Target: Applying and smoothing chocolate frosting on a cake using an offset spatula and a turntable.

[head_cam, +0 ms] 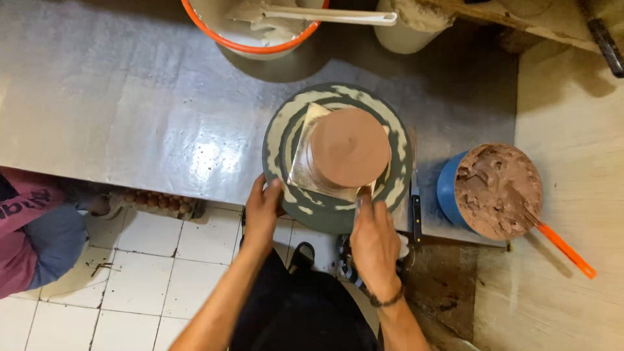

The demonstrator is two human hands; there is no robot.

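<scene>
A round brown frosted cake [349, 147] stands on a silvery square board [300, 170] atop a dark round turntable [275, 138] smeared with pale streaks. My left hand [263, 211] grips the turntable's near left rim. At the cake's near right side, my right hand [374, 240] holds a thin scraper or spatula [359, 200] whose tip rests close to the cake's base. A dark bracelet circles my right wrist.
A blue bowl of brown frosting [497, 190] with an orange-handled spatula [564, 247] sits at the right. An orange-rimmed bowl [250, 29] with a white utensil stands at the back. A black-handled knife [416, 214] lies beside the turntable. Another person's sleeve [26, 227] shows at left.
</scene>
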